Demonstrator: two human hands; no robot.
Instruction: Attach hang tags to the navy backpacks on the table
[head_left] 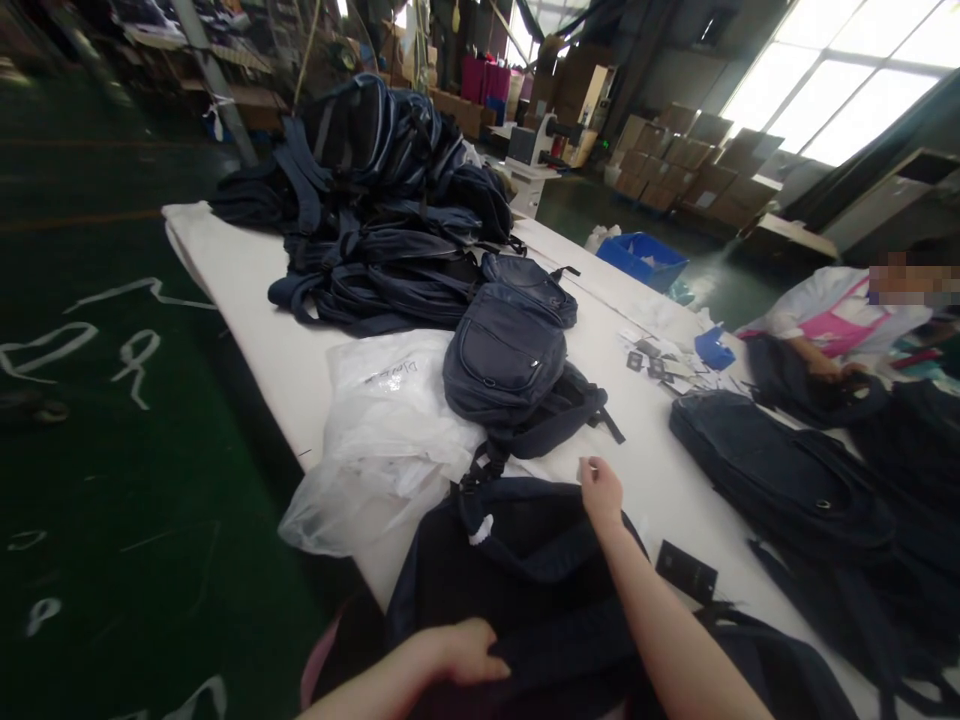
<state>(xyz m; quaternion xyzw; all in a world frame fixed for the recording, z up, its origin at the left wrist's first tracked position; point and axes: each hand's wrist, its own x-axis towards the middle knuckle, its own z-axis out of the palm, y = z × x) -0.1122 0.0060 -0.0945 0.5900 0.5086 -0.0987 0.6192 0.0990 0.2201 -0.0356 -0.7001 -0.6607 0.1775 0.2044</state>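
Navy backpack (517, 600) reaches the table edge (271, 385), right hand (602, 490) pressed together, left hand's (471, 652) grip unclear.

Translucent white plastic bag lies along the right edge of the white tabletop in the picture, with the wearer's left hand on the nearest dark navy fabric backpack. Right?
Wrong edge: the head view shows the translucent white plastic bag along the left edge of the white tabletop. The left hand is on the nearest dark navy fabric backpack, as stated.
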